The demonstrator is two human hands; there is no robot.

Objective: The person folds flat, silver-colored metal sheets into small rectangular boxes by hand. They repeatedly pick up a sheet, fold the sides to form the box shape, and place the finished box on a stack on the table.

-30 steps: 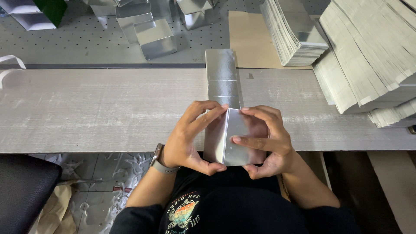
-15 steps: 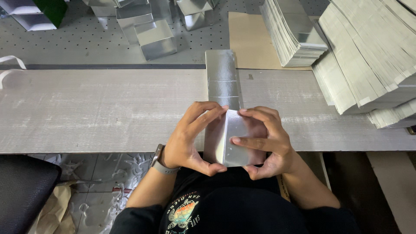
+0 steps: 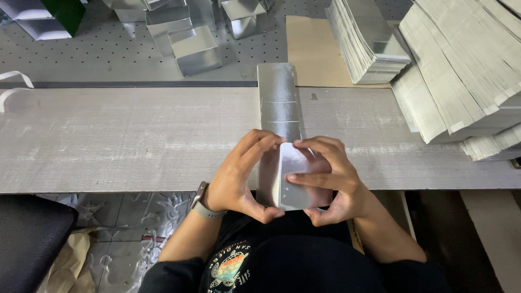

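Note:
A silver cardboard box (image 3: 296, 179), half folded, sits at the near edge of the grey wooden bench (image 3: 119, 135). My left hand (image 3: 239, 176) grips its left side, thumb underneath at the front and fingers arched over the top. Against its right face my right hand (image 3: 325, 182) presses, index finger laid flat across the panel. A long flat silver strip (image 3: 278, 100) of the same material extends away from the box across the bench. I wear a watch on the left wrist.
Tall stacks of flat silver blanks (image 3: 369, 40) and pale ones (image 3: 461, 70) lie at the right. A brown cardboard sheet (image 3: 312, 51) lies behind the bench. Several folded silver boxes (image 3: 192, 49) stand on the perforated table beyond. A black seat (image 3: 27, 239) is at lower left.

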